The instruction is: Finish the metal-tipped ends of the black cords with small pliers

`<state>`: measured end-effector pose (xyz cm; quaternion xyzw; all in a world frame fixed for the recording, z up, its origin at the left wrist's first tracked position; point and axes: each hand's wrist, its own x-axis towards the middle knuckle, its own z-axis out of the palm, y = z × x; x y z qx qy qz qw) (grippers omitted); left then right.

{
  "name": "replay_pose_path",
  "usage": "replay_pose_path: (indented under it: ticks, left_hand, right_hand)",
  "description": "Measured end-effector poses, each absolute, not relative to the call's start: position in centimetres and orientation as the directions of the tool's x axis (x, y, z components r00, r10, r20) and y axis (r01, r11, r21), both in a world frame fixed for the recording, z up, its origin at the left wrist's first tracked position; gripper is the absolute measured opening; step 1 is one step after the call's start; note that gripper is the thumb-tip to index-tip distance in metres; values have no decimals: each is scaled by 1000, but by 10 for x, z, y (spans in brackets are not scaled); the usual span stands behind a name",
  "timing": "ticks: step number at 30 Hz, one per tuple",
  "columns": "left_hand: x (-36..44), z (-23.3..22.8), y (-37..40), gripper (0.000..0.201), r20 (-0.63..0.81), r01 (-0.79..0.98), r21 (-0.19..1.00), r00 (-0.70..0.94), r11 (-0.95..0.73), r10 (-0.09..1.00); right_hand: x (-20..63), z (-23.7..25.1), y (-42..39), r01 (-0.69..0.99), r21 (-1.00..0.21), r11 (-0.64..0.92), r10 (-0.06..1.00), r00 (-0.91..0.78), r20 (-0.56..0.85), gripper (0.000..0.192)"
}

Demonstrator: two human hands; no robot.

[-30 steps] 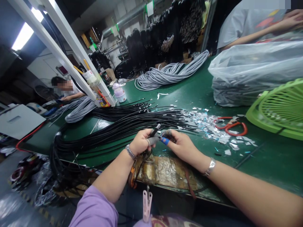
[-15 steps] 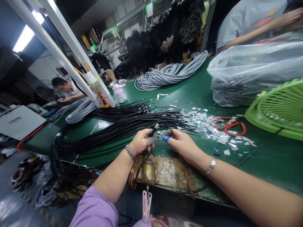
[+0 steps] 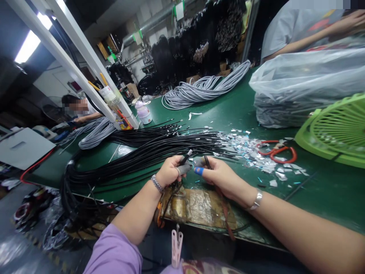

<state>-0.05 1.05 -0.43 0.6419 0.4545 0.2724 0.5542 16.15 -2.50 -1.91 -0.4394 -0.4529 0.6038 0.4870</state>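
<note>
At the far left, a grey box [image 3: 21, 146] is seen beside the green tabletop [image 3: 228, 114], and behind it a person in a white shirt [image 3: 82, 108] is seated. A coil of grey cable [image 3: 95, 133] is laid near a white slanted post [image 3: 85, 64]. A small pale bottle [image 3: 144, 112] is placed just beside the foot of this post. A big bundle of black cables [image 3: 137, 152] is spread over the tabletop and hangs down over its near edge at the left.

The left hand [image 3: 169, 171] is closed around one black cable end [image 3: 185, 157], which sticks up and to the right out of the grip, above the thumb; a grey cover is worn on one fingertip. The right hand [image 3: 218, 175] is found just beside it, almost touching, and its grip is closed on a thin dark wire [image 3: 207, 161] that comes up between the fingers. A blue cover [image 3: 199, 171] is worn on its thumb. Both hands are held over the near edge of the tabletop, in front of the black bundle.

To the right, many small silver scraps [image 3: 251, 152] are scattered, and red-handled scissors [image 3: 278, 151] lie among them. Further right a green plastic basket [image 3: 336, 131] is seen, and behind it a clear plastic bag [image 3: 308, 87] filled with grey cables.
</note>
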Motion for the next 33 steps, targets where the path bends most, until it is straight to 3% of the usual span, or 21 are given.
replay_pose_path:
  ticks: [8,16,23,29,33]
  left_hand:
    - [-1,-4,9,43,-163,285,958,465,27,870]
    - [-1,-1,10,43,-120,244,970,418,16,900]
    - [0,-5,11,42,-99,262,965,427,-18,899]
    - [-2,-7,12,40,-85,258,966,416,-28,905]
    - [-4,-11,12,38,-63,304,949,442,-84,895]
  right_hand:
    - [168,-32,-14,129,-985,117,993,8,119,18]
    - [172,-32,-15,293,-904,311,950,-76,303,14]
    - [169,-27,-26,377,-847,375,926,-201,321,12]
    - [173,-26,-20,329,-899,289,956,-144,255,12]
    - [172,-26,-20,390,-859,332,941,-196,275,16]
